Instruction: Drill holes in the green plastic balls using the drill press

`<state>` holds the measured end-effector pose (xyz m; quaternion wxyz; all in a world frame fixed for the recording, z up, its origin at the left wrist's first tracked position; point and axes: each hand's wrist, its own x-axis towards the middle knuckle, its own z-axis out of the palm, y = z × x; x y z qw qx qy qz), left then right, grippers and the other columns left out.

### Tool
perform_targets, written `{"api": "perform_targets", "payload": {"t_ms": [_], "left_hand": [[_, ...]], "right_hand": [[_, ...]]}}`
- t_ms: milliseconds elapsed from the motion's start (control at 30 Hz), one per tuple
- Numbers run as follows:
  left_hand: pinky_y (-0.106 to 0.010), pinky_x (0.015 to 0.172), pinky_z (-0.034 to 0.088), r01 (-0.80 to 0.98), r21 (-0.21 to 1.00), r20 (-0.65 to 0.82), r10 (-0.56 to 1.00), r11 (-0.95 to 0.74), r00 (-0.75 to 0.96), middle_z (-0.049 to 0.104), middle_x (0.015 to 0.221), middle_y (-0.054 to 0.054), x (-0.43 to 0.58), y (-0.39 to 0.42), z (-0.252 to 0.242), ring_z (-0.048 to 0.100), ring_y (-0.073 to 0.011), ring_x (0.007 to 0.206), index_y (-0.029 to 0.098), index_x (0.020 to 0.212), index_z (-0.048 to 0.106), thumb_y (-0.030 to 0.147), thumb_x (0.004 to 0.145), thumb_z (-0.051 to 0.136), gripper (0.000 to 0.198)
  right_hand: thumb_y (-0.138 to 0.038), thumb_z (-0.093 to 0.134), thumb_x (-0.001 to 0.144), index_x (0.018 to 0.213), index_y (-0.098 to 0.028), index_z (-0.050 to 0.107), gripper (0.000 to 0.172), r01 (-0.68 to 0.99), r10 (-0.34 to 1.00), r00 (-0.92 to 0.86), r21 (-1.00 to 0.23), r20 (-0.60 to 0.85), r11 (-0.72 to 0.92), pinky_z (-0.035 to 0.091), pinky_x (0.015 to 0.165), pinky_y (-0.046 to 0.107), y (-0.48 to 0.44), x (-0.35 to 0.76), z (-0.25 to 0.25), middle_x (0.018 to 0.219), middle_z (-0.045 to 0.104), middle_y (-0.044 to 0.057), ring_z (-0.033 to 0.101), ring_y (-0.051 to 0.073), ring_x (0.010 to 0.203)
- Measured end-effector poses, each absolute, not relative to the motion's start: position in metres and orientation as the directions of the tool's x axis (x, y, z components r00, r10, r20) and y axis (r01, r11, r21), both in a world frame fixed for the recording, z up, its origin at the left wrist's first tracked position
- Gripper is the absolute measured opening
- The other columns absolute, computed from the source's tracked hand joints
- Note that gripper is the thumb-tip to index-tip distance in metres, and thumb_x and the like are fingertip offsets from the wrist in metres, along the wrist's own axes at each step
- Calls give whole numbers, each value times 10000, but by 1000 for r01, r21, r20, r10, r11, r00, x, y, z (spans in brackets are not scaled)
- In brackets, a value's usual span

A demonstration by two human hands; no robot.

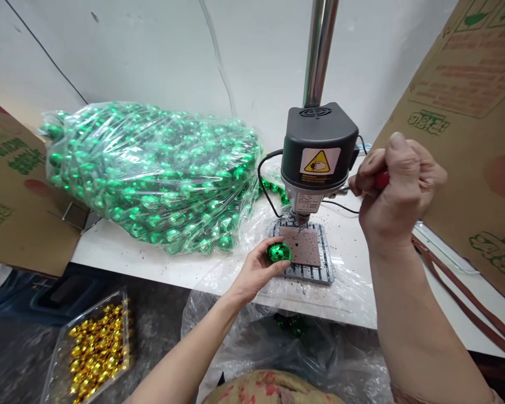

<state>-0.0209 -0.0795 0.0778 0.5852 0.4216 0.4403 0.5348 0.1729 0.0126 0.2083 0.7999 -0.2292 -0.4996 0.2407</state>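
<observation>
The left hand [255, 269] is grasping a shiny green ball [279, 251] between thumb and fingers, at the left edge of a brown board [307, 249]. The right hand [404, 188] is clenching the red handle [381, 180] of a drill press [320, 151], which is standing on the desk [124, 247] ahead of and between both hands. A clear bag [151, 174] of green balls is lying beyond the left hand, leftward; gold balls [96, 350] are sitting lower, also to its left.

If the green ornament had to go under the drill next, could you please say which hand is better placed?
The left hand, probably: it holds the green ornament at the left edge of the brown board below the drill, while the right hand grips the red handle.
</observation>
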Motion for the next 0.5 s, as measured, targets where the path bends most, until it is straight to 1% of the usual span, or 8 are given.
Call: {"api": "perform_targets", "payload": {"t_ms": [167, 267, 367, 400, 500], "left_hand": [[-258, 858, 479, -256, 961, -92, 994, 102, 52, 744, 1056, -49, -14, -85, 75, 621, -158, 939, 221, 1118, 822, 567, 733, 917, 526], [-252, 822, 477, -333, 934, -129, 991, 130, 23, 752, 1028, -49, -10, -85, 69, 616, -151, 902, 212, 1083, 828, 640, 775, 860, 529], [-269, 804, 495, -416, 898, -152, 988, 143, 12, 754, 998, -61, -6, -86, 67, 629, -164, 884, 190, 1058, 828, 683, 782, 833, 565], [-279, 810, 504, -433, 890, -154, 988, 145, 14, 757, 1019, -72, -5, -87, 67, 638, -175, 898, 185, 1069, 827, 693, 792, 819, 578], [-303, 852, 522, -463, 872, -162, 986, 156, 27, 749, 1171, -101, -4, -90, 71, 656, -210, 1004, 197, 1143, 815, 696, 832, 778, 590]], "right_hand": [[-329, 591, 947, 575, -210, 555, 392, -137, 611, 392, -613, 688, 778, 283, 394, 260, 13, 173, 209, 475, 439, -68, 386, 61, 400], [-292, 589, 937, 564, -205, 552, 385, -158, 607, 397, -600, 689, 784, 251, 370, 254, 14, 173, 209, 461, 425, -63, 377, 59, 382], [-275, 587, 935, 563, -201, 556, 380, -166, 602, 402, -592, 690, 789, 238, 359, 246, 14, 172, 209, 452, 429, -59, 378, 59, 374], [-279, 583, 940, 567, -200, 558, 382, -160, 598, 402, -590, 693, 791, 243, 364, 242, 14, 172, 209, 453, 432, -58, 381, 58, 377], [-289, 579, 947, 569, -201, 558, 389, -142, 580, 405, -578, 707, 803, 255, 379, 248, 14, 172, 209, 453, 423, -59, 382, 60, 383]]}}
